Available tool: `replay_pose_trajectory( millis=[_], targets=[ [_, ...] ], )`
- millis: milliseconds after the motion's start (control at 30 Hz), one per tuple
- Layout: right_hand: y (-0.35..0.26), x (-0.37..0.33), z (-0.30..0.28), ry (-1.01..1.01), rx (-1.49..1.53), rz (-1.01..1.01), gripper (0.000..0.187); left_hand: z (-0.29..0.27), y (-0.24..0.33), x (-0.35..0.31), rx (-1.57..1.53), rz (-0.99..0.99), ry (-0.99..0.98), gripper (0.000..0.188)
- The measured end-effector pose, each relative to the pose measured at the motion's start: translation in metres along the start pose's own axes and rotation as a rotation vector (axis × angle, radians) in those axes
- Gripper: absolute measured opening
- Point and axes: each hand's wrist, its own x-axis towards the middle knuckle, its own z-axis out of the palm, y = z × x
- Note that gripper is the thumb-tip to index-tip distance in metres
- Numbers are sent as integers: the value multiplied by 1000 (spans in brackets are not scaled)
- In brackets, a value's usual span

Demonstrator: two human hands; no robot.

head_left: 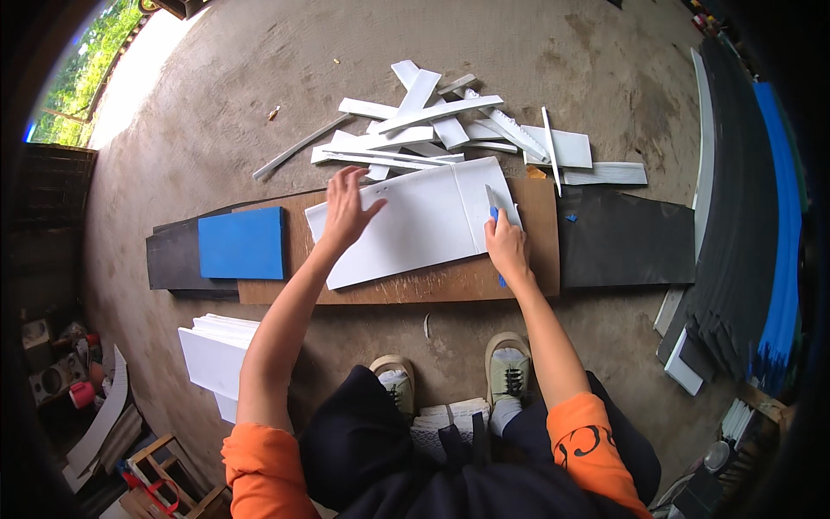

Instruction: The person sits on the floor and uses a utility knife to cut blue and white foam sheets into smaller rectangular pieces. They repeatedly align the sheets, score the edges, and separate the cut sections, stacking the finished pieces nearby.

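Workshop: bare concrete floor (605,337), heap of white offcuts (432,115), stacked black and blue sheets (735,216), blue-handled cutter (494,213)

Holds white sheet (406,221) and, partly, blue slab (240,242) on brown board (540,216). Bears scattered white strips (441,112) on concrete floor (605,95).

Wide fisheye view from head height, facing downward

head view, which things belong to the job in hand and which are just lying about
In use: white sheet, under the spread left hand; knife, in the right hand; brown board, beneath the sheet.
Apparently lying about: blue slab; pile of white strips; stack of white sheets.
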Motion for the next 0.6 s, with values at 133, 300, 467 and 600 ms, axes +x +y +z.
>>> replay_pose_trajectory(
  millis=[133,300,467,600],
  targets=[
    [1,-5,-10,-40,41,6,26,43,66,29,-31,150,-180,78],
    [-19,-2,-22,-175,-57,-5,28,73,72,15,55,97,-102,79],
    [-48,23,-15,-178,-141,-77,22,82,78,4,212,119,-50,61],
    [-50,41,-4,-199,-151,-85,24,82,81,6,179,77,-76,59]
  ],
)
